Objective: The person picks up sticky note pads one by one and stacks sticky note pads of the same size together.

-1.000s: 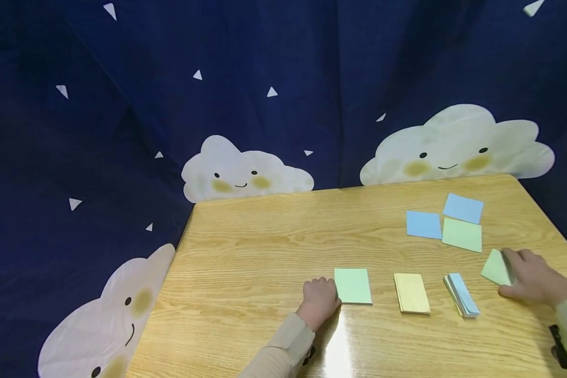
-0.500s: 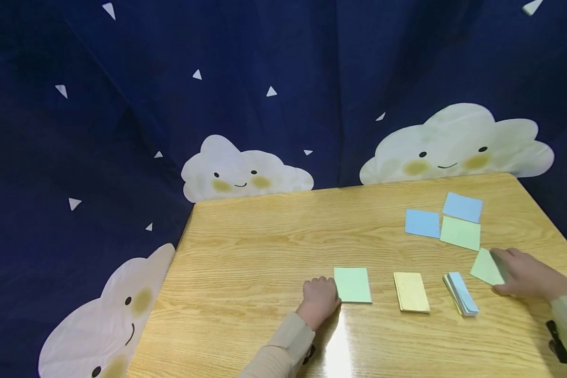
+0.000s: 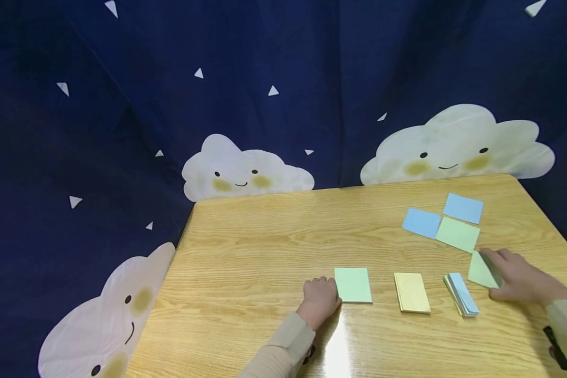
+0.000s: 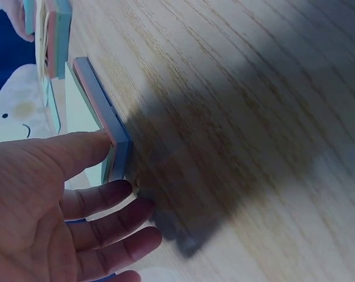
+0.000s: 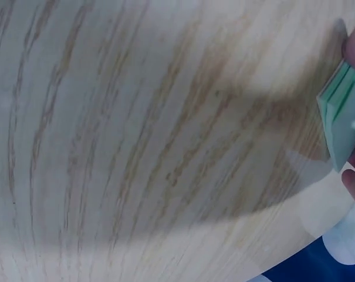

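In the head view my left hand (image 3: 319,299) is at the left edge of a green-topped sticky-note pad (image 3: 353,285). The left wrist view shows its thumb and index finger at the corner of that pad (image 4: 110,117), whose side has pink and blue layers. The other fingers are loosely bent. Over at the right, my right hand (image 3: 515,275) grips a green sticky-note pad (image 3: 482,270), partly covered by the fingers. Its corner meets another green pad (image 3: 458,234). In the right wrist view, thumb and fingers hold the layered green pad (image 5: 341,111) at the right edge.
Two blue sticky-note pads (image 3: 463,208) lie by the far green one. Between my hands are a yellow pad (image 3: 412,292) and a narrow stack with a blue top (image 3: 462,295). The wooden table (image 3: 255,241) ends at a dark blue cloud-patterned curtain (image 3: 264,52).
My right hand has moved left with its green pad. The far green pad and the nearer blue pad have turned and shifted slightly left. My left hand has stayed put.
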A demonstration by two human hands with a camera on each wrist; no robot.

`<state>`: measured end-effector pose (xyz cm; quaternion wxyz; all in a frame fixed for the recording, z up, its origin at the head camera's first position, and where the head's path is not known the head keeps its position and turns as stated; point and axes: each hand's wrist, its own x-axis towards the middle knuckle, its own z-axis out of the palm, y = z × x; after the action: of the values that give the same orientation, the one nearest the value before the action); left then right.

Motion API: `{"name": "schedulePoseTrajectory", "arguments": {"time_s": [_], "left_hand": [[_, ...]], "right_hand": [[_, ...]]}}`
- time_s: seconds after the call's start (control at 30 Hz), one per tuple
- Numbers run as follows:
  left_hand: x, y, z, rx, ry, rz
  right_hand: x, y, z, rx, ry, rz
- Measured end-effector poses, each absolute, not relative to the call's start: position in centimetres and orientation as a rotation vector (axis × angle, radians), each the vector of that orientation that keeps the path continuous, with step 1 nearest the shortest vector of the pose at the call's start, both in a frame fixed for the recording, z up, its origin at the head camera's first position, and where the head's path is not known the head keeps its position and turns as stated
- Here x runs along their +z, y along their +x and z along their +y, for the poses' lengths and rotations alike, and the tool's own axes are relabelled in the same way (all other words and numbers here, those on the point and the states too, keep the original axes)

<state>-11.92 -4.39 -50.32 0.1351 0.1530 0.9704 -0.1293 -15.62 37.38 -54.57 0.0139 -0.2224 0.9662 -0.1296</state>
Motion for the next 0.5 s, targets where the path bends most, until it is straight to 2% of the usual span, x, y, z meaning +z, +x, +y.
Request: {"name": "schedulePoseTrajectory", "arguments": {"time_s": [0.3, 0.4, 0.5], "left_hand": [[-50.4, -11.9, -4.5, -0.352, 0.442, 2.818], [-50.3, -11.9, -4.4, -0.346, 0.441, 2.815], [-50.2, -12.0, -4.4, -0.362, 0.441, 2.813]], "right_hand": [[-54.4, -15.8, 36.7, -0.393, -0.857, 2.999], [-53.8, -15.7, 35.9, -0.377, -0.711, 2.997], [-53.0, -15.8, 35.0, -0.410, -0.334, 2.981]]}}
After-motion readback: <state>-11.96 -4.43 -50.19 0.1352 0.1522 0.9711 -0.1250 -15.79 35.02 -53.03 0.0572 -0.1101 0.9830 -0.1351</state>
